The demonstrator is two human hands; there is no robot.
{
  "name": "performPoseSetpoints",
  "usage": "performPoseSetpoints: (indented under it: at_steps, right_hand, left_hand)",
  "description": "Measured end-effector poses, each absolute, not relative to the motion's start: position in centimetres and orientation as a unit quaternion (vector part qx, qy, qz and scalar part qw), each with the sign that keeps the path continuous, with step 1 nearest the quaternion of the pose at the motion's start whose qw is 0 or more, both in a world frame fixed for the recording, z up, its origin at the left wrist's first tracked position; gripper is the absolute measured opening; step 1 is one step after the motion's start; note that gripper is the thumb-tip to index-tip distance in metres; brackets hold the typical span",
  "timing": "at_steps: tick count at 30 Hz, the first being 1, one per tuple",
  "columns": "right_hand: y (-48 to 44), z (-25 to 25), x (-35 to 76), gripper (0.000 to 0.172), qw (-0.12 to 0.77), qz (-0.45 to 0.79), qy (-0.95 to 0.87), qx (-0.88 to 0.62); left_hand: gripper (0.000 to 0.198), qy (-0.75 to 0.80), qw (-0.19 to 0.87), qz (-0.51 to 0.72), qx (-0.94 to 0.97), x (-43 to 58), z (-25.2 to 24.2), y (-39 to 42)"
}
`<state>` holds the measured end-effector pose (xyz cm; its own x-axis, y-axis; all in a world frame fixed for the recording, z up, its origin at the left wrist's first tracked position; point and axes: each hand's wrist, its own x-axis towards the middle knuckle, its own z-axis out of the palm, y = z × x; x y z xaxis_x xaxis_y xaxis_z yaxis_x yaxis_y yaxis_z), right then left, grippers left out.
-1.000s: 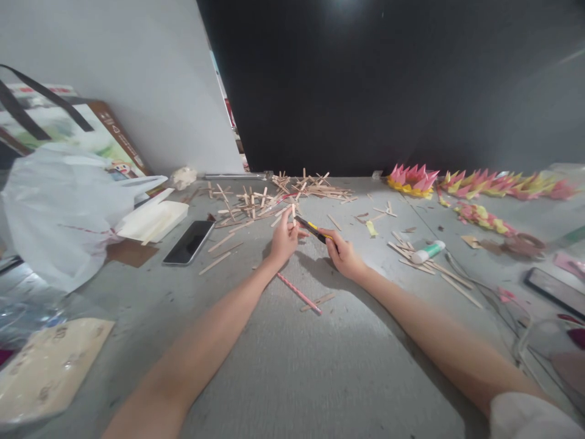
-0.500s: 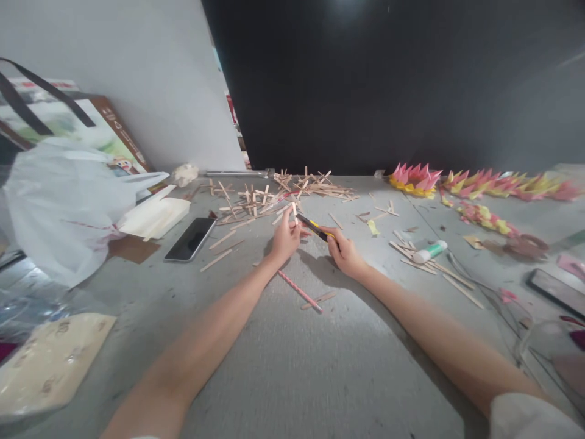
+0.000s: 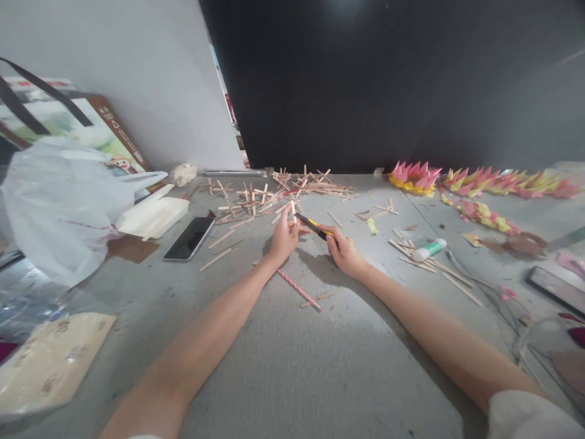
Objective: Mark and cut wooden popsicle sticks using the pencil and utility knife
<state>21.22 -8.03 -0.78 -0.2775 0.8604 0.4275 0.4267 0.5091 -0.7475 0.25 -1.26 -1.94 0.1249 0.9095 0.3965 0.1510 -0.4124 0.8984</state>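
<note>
My left hand (image 3: 285, 239) pinches a short wooden craft stick (image 3: 294, 211), held upright above the grey table (image 3: 292, 366). In my right hand (image 3: 343, 251) is a black and yellow utility knife (image 3: 313, 226), its tip pointing left and meeting the stick or lying very close to it. Below the hands lies a pink patterned pencil (image 3: 299, 290), crossing a loose craft stick (image 3: 325, 296). Behind them spreads a pile of craft sticks (image 3: 315, 186), some joined into crossed shapes.
A phone (image 3: 189, 239), an open white box (image 3: 155, 214) and a plastic bag (image 3: 68, 201) are on the left. To the right lie a glue stick (image 3: 428, 250), loose sticks, a second phone (image 3: 555, 291) and cables. Pink and yellow folded-paper pieces (image 3: 415, 178) line the back.
Almost nothing differs. The whole view has shifted very slightly; both hands keep their hold on the craft stick and the knife.
</note>
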Motion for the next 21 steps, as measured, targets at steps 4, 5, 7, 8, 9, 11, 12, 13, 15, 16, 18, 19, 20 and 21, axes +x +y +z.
performPoseSetpoints:
  at_steps: [4,5,7,8,9,11,12,13,15,16,18,19,20,21]
  right_hand:
    - [-8.1,-0.9,21.3,0.052,0.422,0.259,-0.76,-0.422]
    - [-8.1,-1.0,21.4,0.051,0.42,0.26,-0.76,-0.423]
    - [-8.0,-1.0,21.4,0.051,0.419,0.259,-0.76,-0.424]
    - [-8.0,-1.0,21.4,0.05,0.42,0.258,-0.76,-0.424]
    - [-8.0,-1.0,21.4,0.05,0.421,0.256,-0.76,-0.424]
    - [-7.9,-1.0,21.3,0.05,0.425,0.248,-0.759,-0.426]
    - [-7.9,-1.0,21.3,0.049,0.427,0.244,-0.759,-0.427]
    - [-7.9,-0.9,21.3,0.049,0.429,0.24,-0.759,-0.427]
    - [-7.8,-0.9,21.2,0.047,0.429,0.235,-0.761,-0.427]
    - [-7.7,-0.9,21.1,0.046,0.428,0.233,-0.762,-0.426]
    - [-7.7,-0.9,21.1,0.045,0.42,0.234,-0.767,-0.425]
    - [-7.7,-0.9,21.0,0.045,0.415,0.236,-0.769,-0.426]
    - [-7.7,-0.9,21.0,0.045,0.41,0.239,-0.771,-0.426]
    - [-7.7,-0.8,21.0,0.046,0.407,0.241,-0.771,-0.427]
  left_hand:
    - [0.055,0.408,0.353,0.523,0.659,0.1,-1.9,-1.1]
    - [0.054,0.41,0.353,0.522,0.66,0.0,-1.8,-1.1]
    - [0.054,0.411,0.353,0.52,0.66,-0.1,-1.8,-1.0]
    - [0.054,0.412,0.352,0.518,0.662,-0.1,-1.8,-1.0]
    - [0.054,0.412,0.35,0.517,0.663,-0.2,-1.8,-1.0]
    - [0.055,0.409,0.351,0.517,0.665,-0.2,-1.8,-1.0]
    - [0.055,0.406,0.355,0.517,0.664,-0.2,-1.8,-0.9]
    - [0.055,0.402,0.362,0.518,0.662,-0.2,-1.9,-0.9]
    - [0.056,0.394,0.385,0.521,0.652,-0.3,-2.0,-0.6]
    - [0.056,0.39,0.398,0.524,0.645,-0.3,-2.0,-0.5]
    - [0.059,0.383,0.422,0.529,0.629,-0.4,-2.0,-0.3]
    - [0.06,0.381,0.431,0.531,0.623,-0.4,-2.0,-0.2]
    - [0.061,0.38,0.437,0.532,0.618,-0.4,-2.0,-0.2]
    - [0.061,0.381,0.441,0.532,0.614,-0.5,-1.9,-0.1]
